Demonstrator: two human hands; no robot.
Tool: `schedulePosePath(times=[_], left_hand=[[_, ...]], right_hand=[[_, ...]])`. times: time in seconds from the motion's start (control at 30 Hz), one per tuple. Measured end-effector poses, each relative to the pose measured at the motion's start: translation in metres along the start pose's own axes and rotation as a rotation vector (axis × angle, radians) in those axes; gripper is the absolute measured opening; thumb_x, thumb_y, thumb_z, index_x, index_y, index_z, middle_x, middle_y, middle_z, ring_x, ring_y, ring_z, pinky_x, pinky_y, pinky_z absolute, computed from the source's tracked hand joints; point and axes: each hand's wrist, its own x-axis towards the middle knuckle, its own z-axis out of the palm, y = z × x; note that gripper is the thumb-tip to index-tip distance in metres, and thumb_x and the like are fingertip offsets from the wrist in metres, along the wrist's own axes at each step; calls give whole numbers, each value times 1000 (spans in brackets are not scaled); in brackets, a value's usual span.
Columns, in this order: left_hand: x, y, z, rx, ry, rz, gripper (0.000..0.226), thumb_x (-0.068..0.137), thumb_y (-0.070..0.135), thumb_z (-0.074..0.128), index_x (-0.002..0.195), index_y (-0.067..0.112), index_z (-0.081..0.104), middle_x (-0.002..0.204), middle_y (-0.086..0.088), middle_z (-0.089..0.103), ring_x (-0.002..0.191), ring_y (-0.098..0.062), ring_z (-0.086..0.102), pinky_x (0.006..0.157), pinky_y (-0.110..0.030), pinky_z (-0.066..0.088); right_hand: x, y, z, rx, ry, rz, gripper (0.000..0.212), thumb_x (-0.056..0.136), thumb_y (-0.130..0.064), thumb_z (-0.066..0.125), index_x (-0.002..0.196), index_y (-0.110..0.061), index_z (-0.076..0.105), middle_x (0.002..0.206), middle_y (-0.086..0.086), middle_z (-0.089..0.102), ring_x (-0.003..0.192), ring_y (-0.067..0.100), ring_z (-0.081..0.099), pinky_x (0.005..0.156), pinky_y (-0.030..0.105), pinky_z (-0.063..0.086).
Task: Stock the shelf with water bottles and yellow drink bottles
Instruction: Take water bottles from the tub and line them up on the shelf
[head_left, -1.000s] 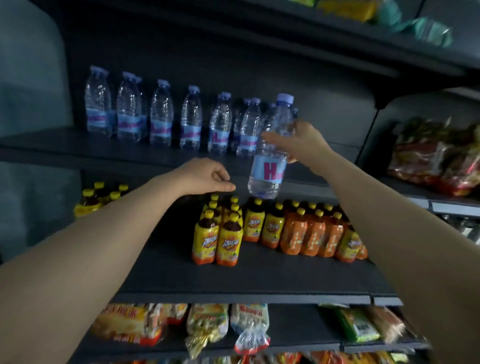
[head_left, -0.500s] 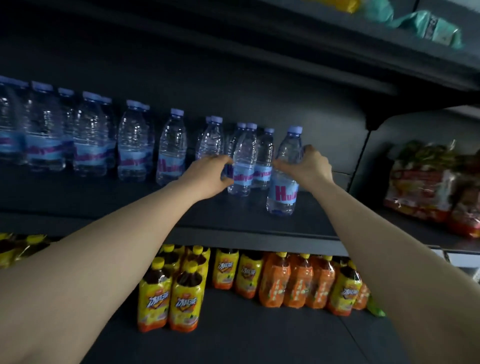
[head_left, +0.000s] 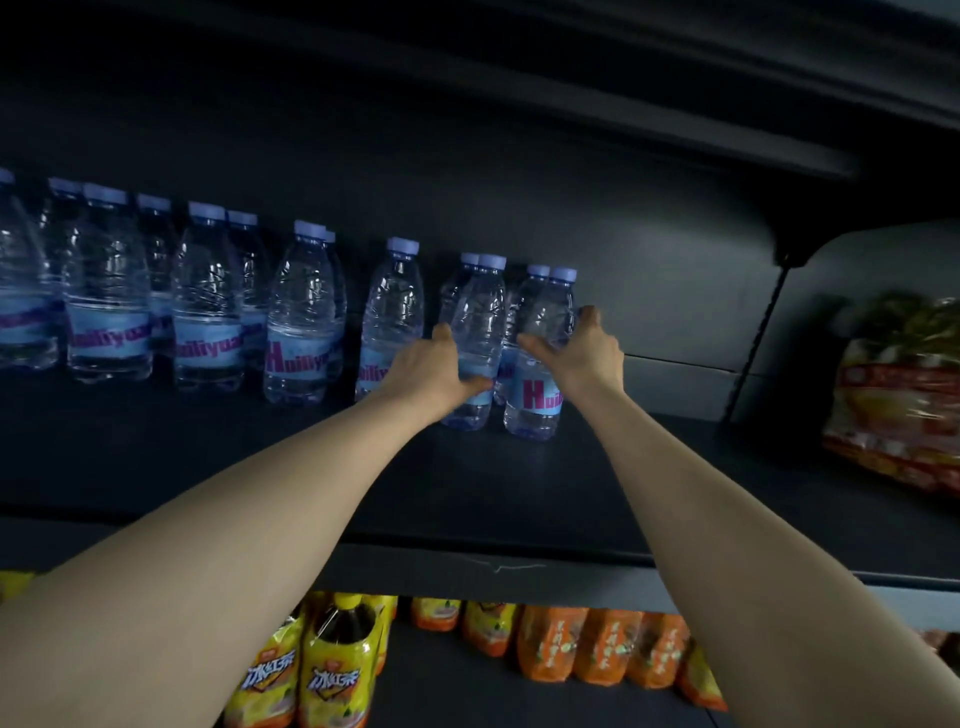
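Observation:
A row of clear water bottles with blue labels and pale caps stands on the dark upper shelf (head_left: 519, 499). My right hand (head_left: 582, 356) grips the rightmost water bottle (head_left: 540, 400), which stands upright on the shelf. My left hand (head_left: 436, 371) holds the neighbouring water bottle (head_left: 475, 332) just to its left, thumb and fingers round its label. More water bottles (head_left: 301, 322) line up to the left. On the shelf below stand yellow drink bottles (head_left: 337, 675) and orange drink bottles (head_left: 602, 644).
Red and yellow snack bags (head_left: 904, 395) fill the neighbouring shelf bay on the right, past a dark divider. An overhead shelf edge (head_left: 675, 114) hangs above the bottles. Bare shelf surface lies in front of the water row and right of the last bottle.
The right hand carried the bottle up from the lower shelf level and set it at the right end of the water row. The left hand rose and took hold of the bottle beside it. The view moved closer.

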Motion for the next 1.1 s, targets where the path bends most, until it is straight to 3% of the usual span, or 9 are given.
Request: schedulePosePath(times=[0.13,0.27,0.4,0.73,1.1], left_hand=[[5,-3,9,-32,-7,-32,80,80,60,71,131,6,40,106,-10,62,97,-27,61,71,-32,42],[9,-9,16,-85,-15,-61,78,75,65,73,124,11,46,111,-6,63,102,-29,62,83,-39,52],[11,-9,18,-97,-26,-64,73,77,62,72,123,11,46,111,-6,63,102,-29,63,84,-39,53],[10,-11,20,-117,-18,-55,70,81,56,71,127,10,45,118,-8,62,108,-30,61,85,-37,50],[7,-8,14,-76,14,-41,70,82,56,71,127,10,43,109,-7,65,99,-28,64,79,-37,51]], right_hand=[[-3,4,10,-44,-89,25,63,82,-43,73,121,-10,37,94,6,55,90,31,58,70,34,42],[-9,12,18,-33,-210,128,72,75,-39,76,126,-9,35,111,8,58,105,32,59,82,38,50],[-12,13,18,-33,-183,146,74,74,-44,78,125,-8,38,119,11,59,110,34,59,81,36,49],[-23,15,24,-78,-88,63,64,80,-45,73,119,-4,41,114,16,63,107,38,60,74,33,40],[-28,13,24,-84,-91,65,65,81,-46,73,119,-5,40,114,15,62,106,38,60,73,33,40]])
